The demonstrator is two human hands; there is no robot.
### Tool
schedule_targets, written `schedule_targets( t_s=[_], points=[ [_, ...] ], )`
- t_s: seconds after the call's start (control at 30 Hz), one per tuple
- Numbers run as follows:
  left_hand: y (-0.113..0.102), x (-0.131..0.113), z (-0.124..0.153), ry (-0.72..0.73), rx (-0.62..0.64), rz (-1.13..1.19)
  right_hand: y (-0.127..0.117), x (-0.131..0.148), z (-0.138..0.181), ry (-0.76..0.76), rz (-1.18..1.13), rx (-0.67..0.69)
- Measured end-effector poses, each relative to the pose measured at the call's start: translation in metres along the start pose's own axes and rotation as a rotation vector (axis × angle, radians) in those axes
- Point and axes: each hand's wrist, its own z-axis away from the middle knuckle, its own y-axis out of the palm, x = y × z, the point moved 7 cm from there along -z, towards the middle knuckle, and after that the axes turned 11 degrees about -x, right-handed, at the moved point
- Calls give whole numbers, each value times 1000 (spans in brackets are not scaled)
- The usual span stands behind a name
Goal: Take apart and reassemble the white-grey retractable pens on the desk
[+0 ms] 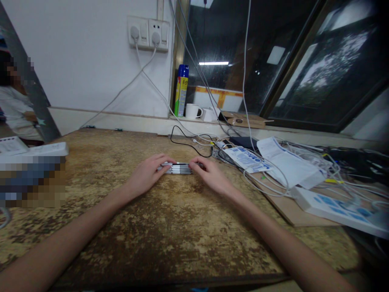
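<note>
A small bundle of thin white pens (pixel 180 168) lies flat on the worn, mottled wooden table (pixel 170 227), running left to right. My left hand (pixel 148 172) grips the bundle's left end, its fingers curled over the pens. On the right end sits my right hand (pixel 209 174), fingers likewise curled around the pens. Both forearms stretch out from the bottom corners of the view.
A black cable (pixel 190 146) loops just behind the pens. Papers (pixel 273 160), white boxes (pixel 337 205) and tangled wires crowd the right side. A spray can (pixel 181 90) and mug (pixel 192 110) stand on the window ledge. Another person sits at far left beside stacked items (pixel 33 152).
</note>
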Motion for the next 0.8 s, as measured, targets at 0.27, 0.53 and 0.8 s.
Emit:
schedule_targets(
  t_s=[0.27, 0.53, 0.8],
  points=[
    [-3, -1, -1, -30, -33, 49, -1, -3, -4, 39, -217, -15],
    [-7, 14, -2, -138, -85, 60, -15, -20, -8, 203, -255, -153],
    [-7, 18, 0, -154, -74, 21, -16, -17, -7, 189, -290, -150]
  ],
)
